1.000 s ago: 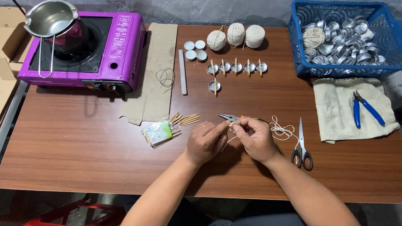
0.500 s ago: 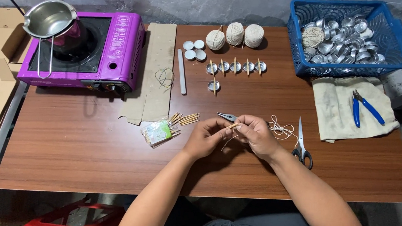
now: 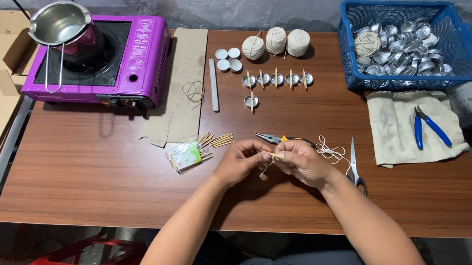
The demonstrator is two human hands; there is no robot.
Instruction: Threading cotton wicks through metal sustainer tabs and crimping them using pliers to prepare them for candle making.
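My left hand and my right hand meet over the middle of the brown table. Between their fingertips they pinch a short wooden stick with a thin piece of string hanging from it. Just behind the hands lie needle-nose pliers. A loose tangle of white string sits beside my right hand, with scissors to its right. A packet of wooden sticks lies left of my left hand.
A purple portable stove with a steel pot stands back left, beside cardboard. Small metal cups with sticks and three string balls sit at the back. A blue basket of cups, a cloth with blue pliers are right.
Both hands have stayed together at the table's middle, with only small finger movements on the stick and string. Nothing else has moved.
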